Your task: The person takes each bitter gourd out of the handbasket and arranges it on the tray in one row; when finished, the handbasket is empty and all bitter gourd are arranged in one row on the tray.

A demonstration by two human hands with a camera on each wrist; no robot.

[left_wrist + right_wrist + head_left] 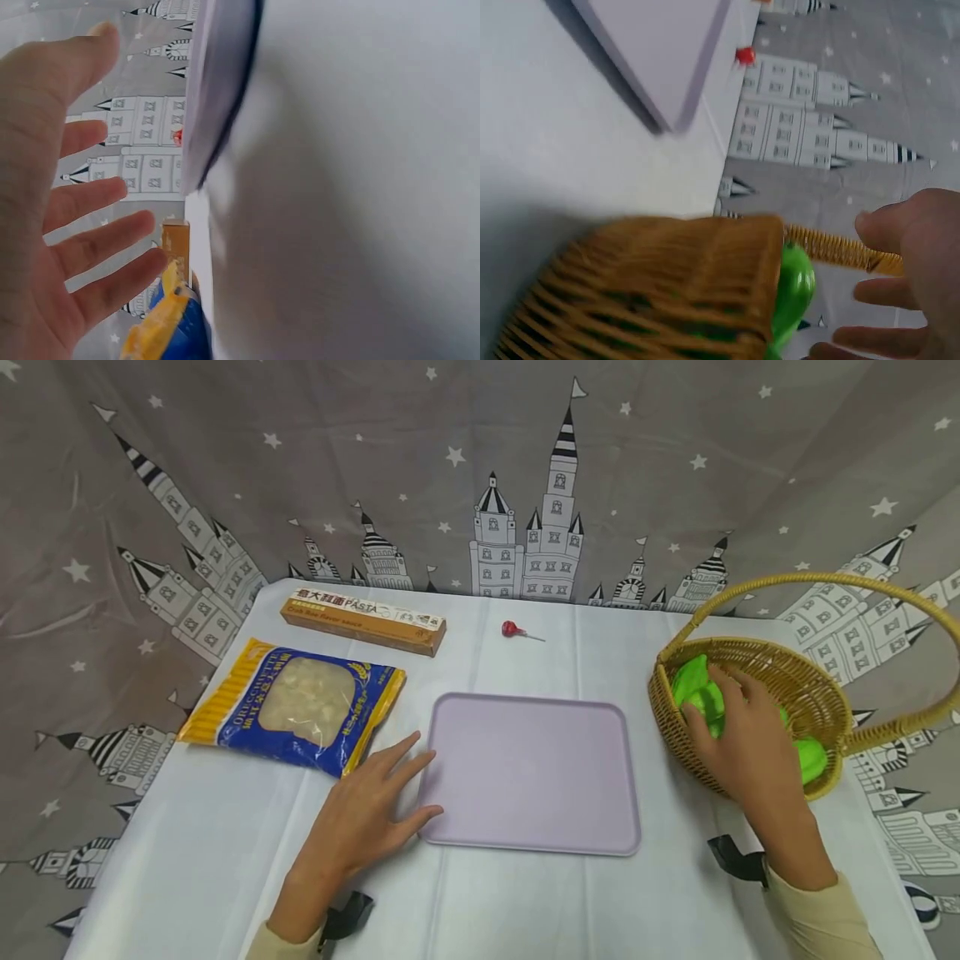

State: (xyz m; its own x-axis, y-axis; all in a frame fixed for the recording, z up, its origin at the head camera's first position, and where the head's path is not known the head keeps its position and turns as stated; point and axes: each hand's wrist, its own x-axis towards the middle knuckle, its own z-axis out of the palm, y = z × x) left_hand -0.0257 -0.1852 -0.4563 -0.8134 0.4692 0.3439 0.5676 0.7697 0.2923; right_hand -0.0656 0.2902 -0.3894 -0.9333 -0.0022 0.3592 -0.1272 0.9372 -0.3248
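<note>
My left hand point(367, 814) hovers with spread fingers at the left edge of a pale purple tray point(532, 777), holding nothing. In the left wrist view its fingers stand apart from the tray's rim point(217, 90). On the right, my right hand point(750, 739) is over a woven wicker basket point(675, 727), thumb and fingers apart. Beneath the hand lie glossy bright green lumpy objects point(812, 758), partly covered by it. The right wrist view shows the fingers just off a green object point(795, 289) that rises past the basket's rim.
A blue and yellow pasta bag point(307, 702) lies left of the tray, with a brown pasta box point(363, 620) behind it. Beyond the tray sits a red lollipop point(512, 628). The basket's tall handle point(817, 578) arches over its right side. A castle-print cloth hangs behind.
</note>
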